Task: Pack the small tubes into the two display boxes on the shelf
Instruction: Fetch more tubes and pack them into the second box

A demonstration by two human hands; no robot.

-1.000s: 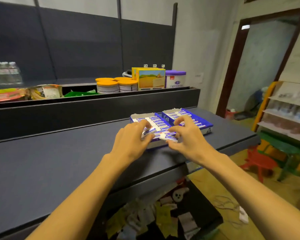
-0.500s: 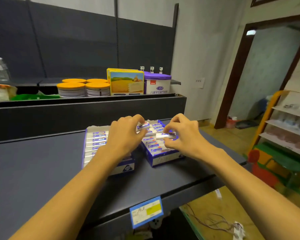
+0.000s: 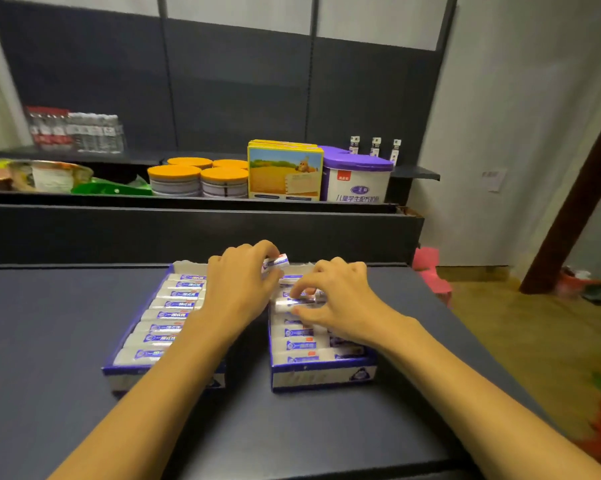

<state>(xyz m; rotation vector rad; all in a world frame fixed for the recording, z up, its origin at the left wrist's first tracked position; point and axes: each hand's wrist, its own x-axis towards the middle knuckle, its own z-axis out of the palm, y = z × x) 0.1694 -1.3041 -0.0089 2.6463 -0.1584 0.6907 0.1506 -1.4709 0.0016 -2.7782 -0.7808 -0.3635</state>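
Small tubes lie crosswise in tidy rows in both display boxes [image 3: 321, 374] at the frame's centre on the shelf [image 3: 49, 341], so the left hand [image 3: 238, 289] pinches one tube [image 3: 276, 263] ready above, while the right hand [image 3: 340, 306], fingers curled, presses another tube [image 3: 294, 301] into the right box's row.

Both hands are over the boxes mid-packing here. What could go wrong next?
1. The left hand pinches a tube by its end above the gap between the boxes; it might slip and fall between them.
2. The right hand presses tubes in the nearly full right box; one may pop up or sit crooked.
3. The left forearm crosses the left box and could nudge it.
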